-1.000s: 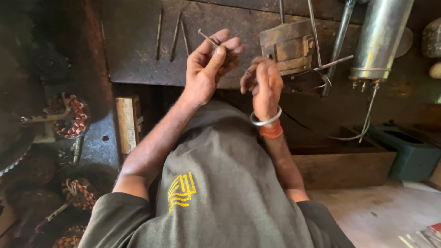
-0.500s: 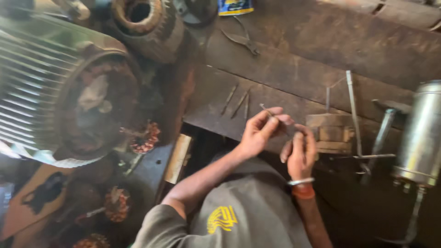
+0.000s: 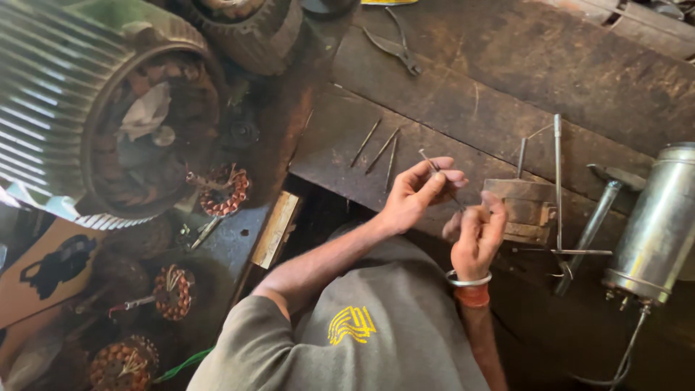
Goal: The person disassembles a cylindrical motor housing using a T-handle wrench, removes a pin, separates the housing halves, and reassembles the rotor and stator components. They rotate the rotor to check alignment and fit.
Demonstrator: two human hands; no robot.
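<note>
My left hand (image 3: 418,192) is raised over the dark wooden bench (image 3: 507,94) and pinches a thin metal pin (image 3: 428,160) between thumb and fingers. My right hand (image 3: 476,233), with a metal bangle and an orange band at the wrist, is curled just right of it. Its fingertips close on the pin's lower end, in front of a small wooden block (image 3: 523,210). Three more thin pins (image 3: 378,149) lie on the bench just beyond my left hand.
A big ribbed motor housing (image 3: 87,108) fills the left, with copper-wound armatures (image 3: 223,191) below it. Pliers (image 3: 394,45) lie at the bench's far edge. A long rod (image 3: 558,181), a hammer-like tool (image 3: 590,230) and a shiny metal cylinder (image 3: 657,226) stand on the right.
The view has swung left and widened, so the motor housing and armatures now show. Both hands stay together on the thin pin above the bench.
</note>
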